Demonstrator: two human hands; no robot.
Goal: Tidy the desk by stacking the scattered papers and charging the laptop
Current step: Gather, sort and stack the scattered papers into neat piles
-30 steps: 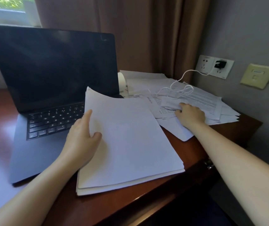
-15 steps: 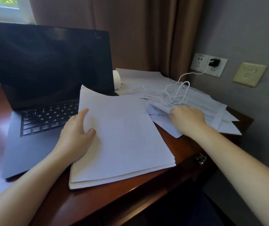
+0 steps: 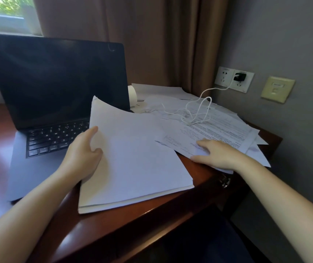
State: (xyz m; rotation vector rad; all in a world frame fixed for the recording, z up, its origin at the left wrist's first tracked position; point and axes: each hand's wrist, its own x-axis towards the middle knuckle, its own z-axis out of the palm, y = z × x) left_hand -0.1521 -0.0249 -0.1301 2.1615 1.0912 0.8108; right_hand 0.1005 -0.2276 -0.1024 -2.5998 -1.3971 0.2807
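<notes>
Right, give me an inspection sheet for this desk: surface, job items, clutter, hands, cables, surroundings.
Surface: reddish wooden desk, glossy.
Job's things: open laptop, screen dark; stack of papers overlapping its right side; scattered papers spread further right.
Clutter: white roll behind the laptop.
Hands: left hand holds the stack's left edge, thumb on top; right hand lies flat on the scattered papers.
Cables: white cable runs from a black charger in the wall socket and lies looped on the scattered papers; free end unclear.
Surroundings: brown curtain, window, beige wall plate.
</notes>
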